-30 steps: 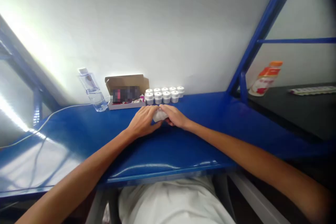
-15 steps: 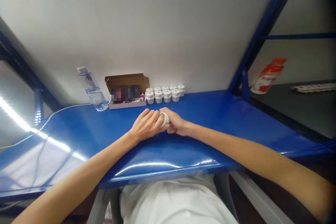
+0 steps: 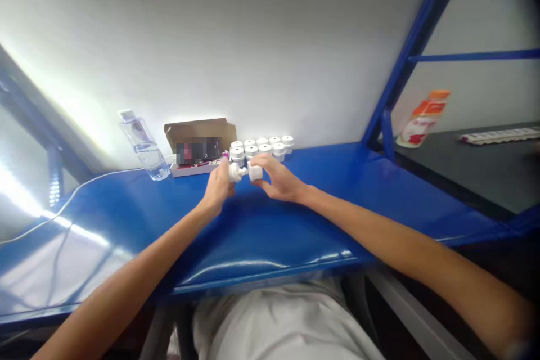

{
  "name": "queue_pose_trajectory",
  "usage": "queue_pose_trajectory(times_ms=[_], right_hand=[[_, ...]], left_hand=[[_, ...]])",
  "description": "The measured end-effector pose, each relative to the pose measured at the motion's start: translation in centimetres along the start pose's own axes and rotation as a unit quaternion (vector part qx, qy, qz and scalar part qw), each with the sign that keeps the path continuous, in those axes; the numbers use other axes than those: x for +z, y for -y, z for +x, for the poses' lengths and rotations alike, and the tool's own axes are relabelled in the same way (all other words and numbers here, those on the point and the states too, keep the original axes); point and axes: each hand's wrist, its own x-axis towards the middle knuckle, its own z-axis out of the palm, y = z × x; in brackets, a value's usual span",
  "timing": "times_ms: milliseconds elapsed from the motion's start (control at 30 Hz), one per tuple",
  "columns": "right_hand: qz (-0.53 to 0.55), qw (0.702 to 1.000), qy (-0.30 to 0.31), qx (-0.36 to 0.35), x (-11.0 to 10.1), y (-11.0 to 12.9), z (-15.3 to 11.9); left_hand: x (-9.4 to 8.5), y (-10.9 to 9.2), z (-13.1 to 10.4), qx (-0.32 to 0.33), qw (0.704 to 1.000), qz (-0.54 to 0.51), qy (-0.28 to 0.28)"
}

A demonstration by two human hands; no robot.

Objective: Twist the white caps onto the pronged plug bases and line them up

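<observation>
My left hand [image 3: 218,184] is closed on a white round plastic piece [image 3: 235,172], whose narrow end points right. My right hand [image 3: 276,178] grips a white cup-shaped plastic part [image 3: 255,172] between thumb and fingers. A small gap separates the two parts, which are held over the blue table just in front of the white round containers. Those white containers [image 3: 237,154] stand in two rows, several in each; the hands and parts partly cover the front row. Fine detail on the held pieces is blurred.
An open cardboard box [image 3: 200,126] with small items stands left of the containers. Beside it a clear water bottle [image 3: 145,146] and a white cable [image 3: 97,176] sit on the blue table [image 3: 329,191]. At right, a red-and-white bottle [image 3: 422,121] stands on a dark surface beyond the blue frame [image 3: 405,62].
My hands were pressed together around one white object; now they are apart, each with a white part. Both have moved away from me toward the rows of containers.
</observation>
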Motion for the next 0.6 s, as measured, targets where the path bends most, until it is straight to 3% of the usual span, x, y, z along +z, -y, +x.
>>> queue_pose_trajectory(times_ms=[67,133,200,267,333,400,500,567,600], right_hand=[[-0.078,0.996,-0.037,-0.012,-1.4,-2.1,0.1],[-0.132,0.989,-0.057,0.021,-2.7,-4.5,-0.2],[-0.17,0.975,-0.099,0.102,-4.0,-7.2,-0.8],[-0.205,0.94,-0.149,0.227,-5.2,-9.9,-1.8],[-0.23,0.899,-0.158,0.336,-6.1,-12.3,-3.0],[-0.246,0.876,-0.139,0.39,-6.8,-14.2,-4.2],[-0.244,0.87,-0.118,0.412,-7.2,-16.0,-5.4],[-0.231,0.875,-0.119,0.408,-7.1,-16.5,-5.7],[-0.229,0.877,-0.121,0.404,-7.0,-16.7,-5.7]], left_hand=[[-1.7,-0.1,1.3,-0.041,0.997,-0.052,-0.032],[-3.5,-0.1,2.5,-0.046,0.994,-0.087,-0.052],[-5.1,-0.2,3.5,-0.059,0.993,-0.093,-0.04],[-6.1,-0.1,4.0,-0.069,0.995,-0.078,-0.007],[-6.5,0.0,4.3,-0.073,0.995,-0.064,0.027],[-6.7,0.1,4.3,-0.069,0.996,-0.035,0.055],[-7.0,0.4,4.3,-0.031,0.991,0.107,0.079],[-7.4,0.4,4.3,0.018,0.96,0.269,0.074],[-7.6,0.3,4.3,0.043,0.931,0.356,0.065]])
